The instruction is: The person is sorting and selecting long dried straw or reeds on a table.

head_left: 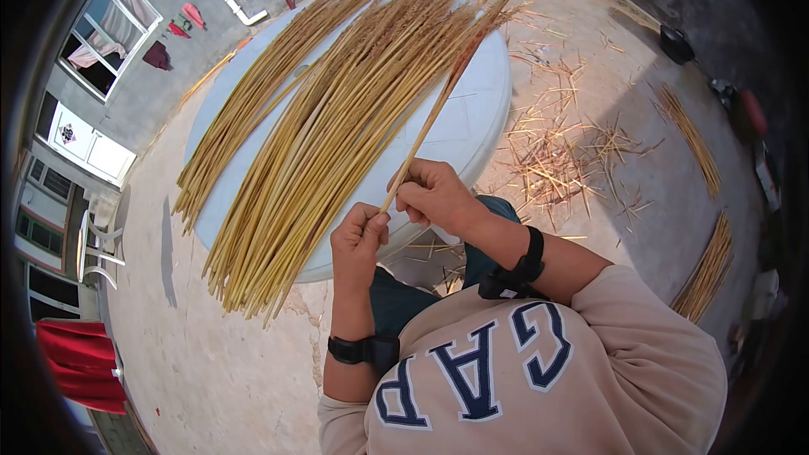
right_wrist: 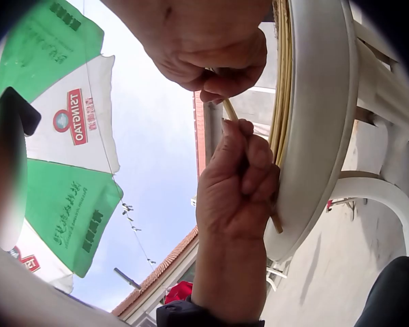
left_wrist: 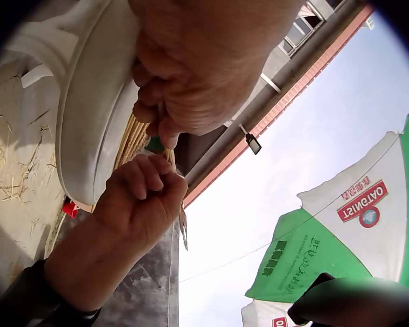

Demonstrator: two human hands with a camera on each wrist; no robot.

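Both hands hold one long stalk [head_left: 428,122] that slants up over the table's right side, its reddish seed head pointing away. The left hand [head_left: 357,240] pinches its lower end between thumb and curled fingers. Just above, the right hand [head_left: 434,195] has its fingers curled round the same stalk. In the right wrist view a short pale length of stalk [right_wrist: 230,109] shows between the right hand [right_wrist: 203,51] and the left hand [right_wrist: 235,170]. In the left wrist view, the left hand [left_wrist: 204,68] is close to the right hand [left_wrist: 140,197].
Two piles of stalks, a wide one [head_left: 337,126] and a narrower one [head_left: 253,109], lie on the round white table [head_left: 482,109]. Broken bits [head_left: 556,152] litter the ground to the right, near two bundles [head_left: 706,270]. A white chair [head_left: 99,248] stands left.
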